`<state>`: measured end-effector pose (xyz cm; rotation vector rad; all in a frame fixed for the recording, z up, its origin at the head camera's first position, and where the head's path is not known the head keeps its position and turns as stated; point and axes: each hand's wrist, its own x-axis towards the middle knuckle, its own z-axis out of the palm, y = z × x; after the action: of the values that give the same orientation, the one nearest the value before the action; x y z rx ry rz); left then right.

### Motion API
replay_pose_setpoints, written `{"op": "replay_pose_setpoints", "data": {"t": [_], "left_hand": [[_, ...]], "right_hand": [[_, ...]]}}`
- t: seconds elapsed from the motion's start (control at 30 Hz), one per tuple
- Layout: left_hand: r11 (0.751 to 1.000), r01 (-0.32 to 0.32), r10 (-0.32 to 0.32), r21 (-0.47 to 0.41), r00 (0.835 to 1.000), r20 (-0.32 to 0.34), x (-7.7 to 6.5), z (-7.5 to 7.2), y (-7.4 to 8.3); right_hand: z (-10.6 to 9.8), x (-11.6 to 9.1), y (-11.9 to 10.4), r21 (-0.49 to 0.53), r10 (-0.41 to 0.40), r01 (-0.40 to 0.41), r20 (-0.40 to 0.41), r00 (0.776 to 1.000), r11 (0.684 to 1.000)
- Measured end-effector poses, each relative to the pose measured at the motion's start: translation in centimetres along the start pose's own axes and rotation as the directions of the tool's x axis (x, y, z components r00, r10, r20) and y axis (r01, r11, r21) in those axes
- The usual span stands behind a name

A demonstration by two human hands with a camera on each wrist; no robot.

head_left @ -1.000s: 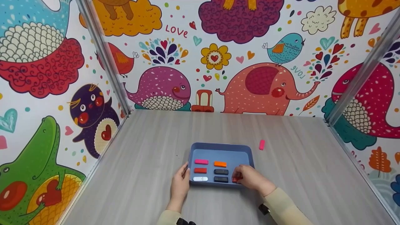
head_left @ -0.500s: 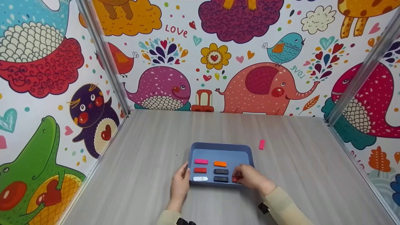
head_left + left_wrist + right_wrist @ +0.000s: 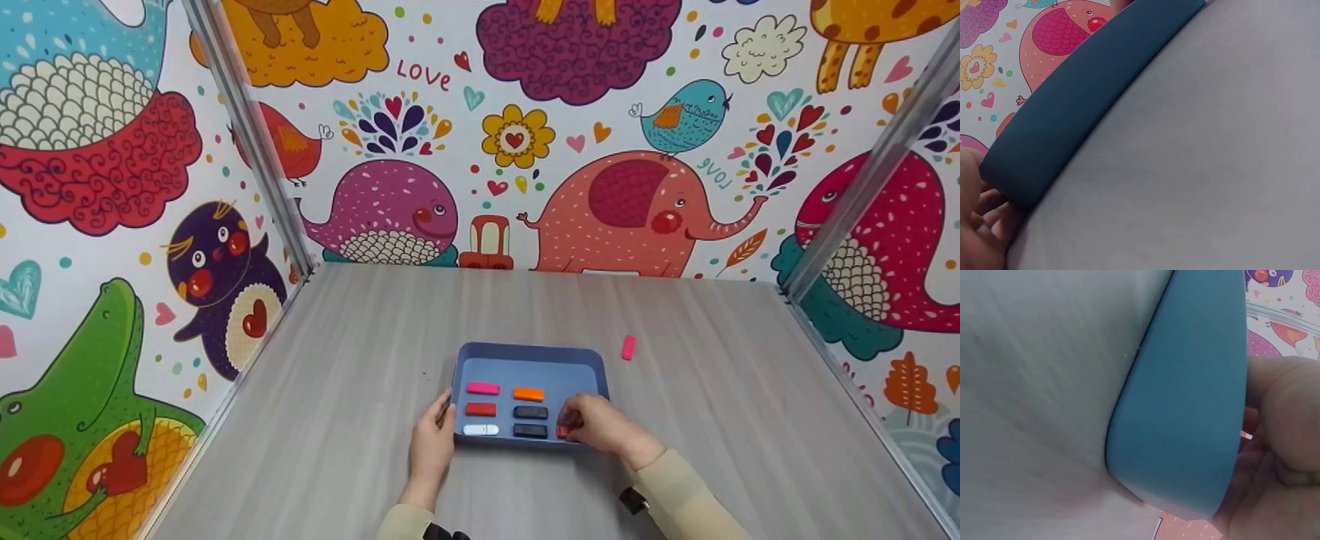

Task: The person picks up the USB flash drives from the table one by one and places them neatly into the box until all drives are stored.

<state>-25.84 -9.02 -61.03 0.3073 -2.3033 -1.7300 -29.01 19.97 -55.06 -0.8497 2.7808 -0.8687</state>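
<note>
A shallow blue tray [image 3: 525, 352] lies on the table with several small USB sticks in rows. On its left are a pink stick [image 3: 483, 388], a red stick [image 3: 481, 409] and a white stick [image 3: 481, 430]. The middle column has an orange stick [image 3: 529, 394] and two black ones, one black stick [image 3: 531, 412] behind the other. My left hand [image 3: 433, 437] grips the tray's left side, fingers curled at its corner in the left wrist view. Inside the front right corner, my right hand [image 3: 600, 424] pinches another red USB stick [image 3: 562, 431], mostly hidden by the fingers.
A bright pink stick [image 3: 628, 347] lies on the table [image 3: 360, 360] beyond the tray's back right corner. Cartoon-printed panels [image 3: 495, 187] rise at the back and both sides, with metal posts [image 3: 255, 142] at the corners.
</note>
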Motion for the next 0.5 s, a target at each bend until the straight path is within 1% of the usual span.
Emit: {"op": "replay_pose_setpoints", "data": {"t": [0.17,0.33,0.5], "left_hand": [[1.000,0.001,-0.001,-0.003,1.000,0.000,0.05,-0.03,0.01],[1.000,-0.023,0.023,0.006,1.000,-0.006,-0.01,-0.06,-0.10],[1.000,-0.030,0.030,0.009,1.000,-0.005,-0.05,-0.06,-0.08]], "right_hand": [[-0.30,-0.07,-0.34,-0.012,0.051,-0.051,-0.009,0.999,0.999],[-0.64,-0.31,-0.84,-0.038,0.085,-0.086,-0.030,0.996,0.996],[-0.81,-0.48,-0.94,-0.026,0.129,-0.130,-0.033,0.991,0.991]]}}
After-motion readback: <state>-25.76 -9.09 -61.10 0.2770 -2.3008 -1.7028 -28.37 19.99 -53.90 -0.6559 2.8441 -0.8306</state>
